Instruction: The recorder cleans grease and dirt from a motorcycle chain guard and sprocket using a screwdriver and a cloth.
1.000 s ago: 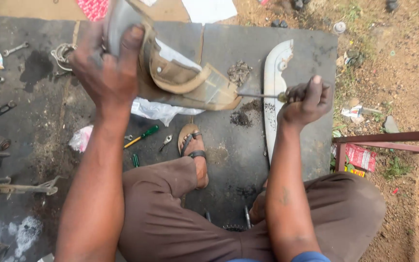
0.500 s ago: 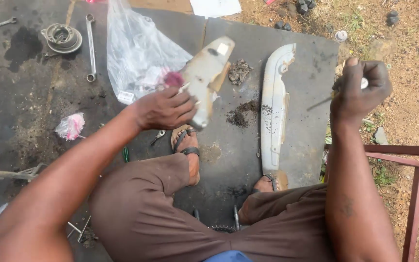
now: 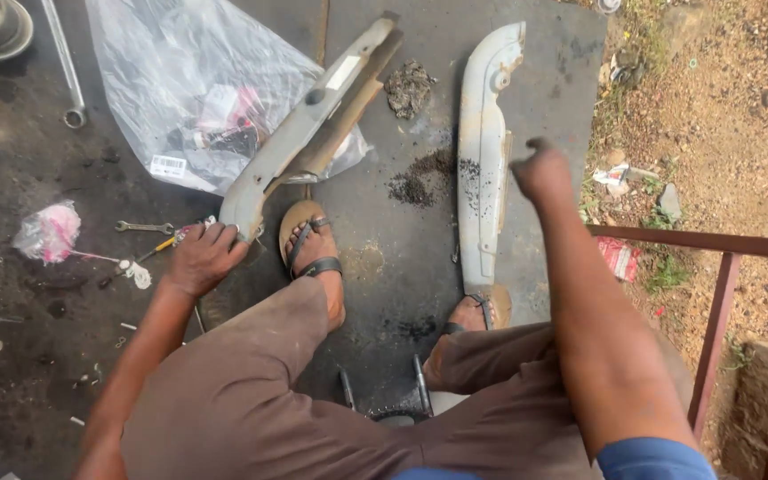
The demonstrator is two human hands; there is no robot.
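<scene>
The left hand [image 3: 202, 258] now rests low on the ground, fingers [image 3: 224, 238] curled loosely over the near end of a long, dirty grey metal cover [image 3: 313, 124]. Half a second ago that hand held the cover up off the ground; now the cover lies flat on the dark metal sheet [image 3: 384, 258], running diagonally away from the fingers toward the upper right, partly over a clear plastic bag [image 3: 180, 80]. The right hand [image 3: 540, 169] has dropped toward the middle of the view and is raised in the air, fingers bunched in a loose fist; whether they pinch anything cannot be told. Just to its left lies a second, paler metal cover [image 3: 484, 142], lengthwise on the sheet, not touched. Between the two covers sit clumps of dark dirt [image 3: 411, 89]. A sandalled foot [image 3: 313, 253] rests just right of the left hand. Further left lie a small wrench [image 3: 144, 228] and a pink wad [image 3: 49, 231]. A long spanner [image 3: 64, 62] lies at top left.
</scene>
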